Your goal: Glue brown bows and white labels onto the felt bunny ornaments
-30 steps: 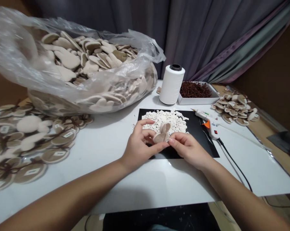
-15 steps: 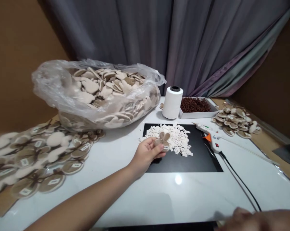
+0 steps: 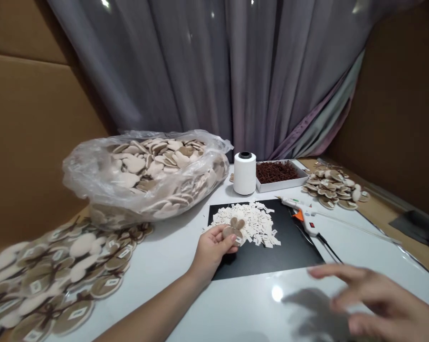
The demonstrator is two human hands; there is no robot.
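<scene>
My left hand (image 3: 211, 249) is closed, its thumb and fingers pinching a brown bunny-shaped felt piece (image 3: 233, 230) with a small white label low on its face. Behind that piece lies a heap of small white labels (image 3: 259, 223) on a black mat (image 3: 276, 262). At lower right my right hand (image 3: 374, 297) hovers over the white table, fingers apart and nothing in them. Nearest to it is a white hot glue gun (image 3: 307, 219) with an orange trigger, lying at the mat's right edge.
A clear plastic bag (image 3: 89, 164) full of felt pieces stands back left. Labelled felt bunnies (image 3: 71, 280) cover the left side, and another pile (image 3: 333, 187) lies right. A white thread cone (image 3: 244, 175) stands beside a box (image 3: 283, 184) of brown ties. The glue gun's cord runs forward.
My right hand has risen into view from the bottom right corner, its fingers opening out. The left hand still holds the felt piece. The camera view has tilted upward.
</scene>
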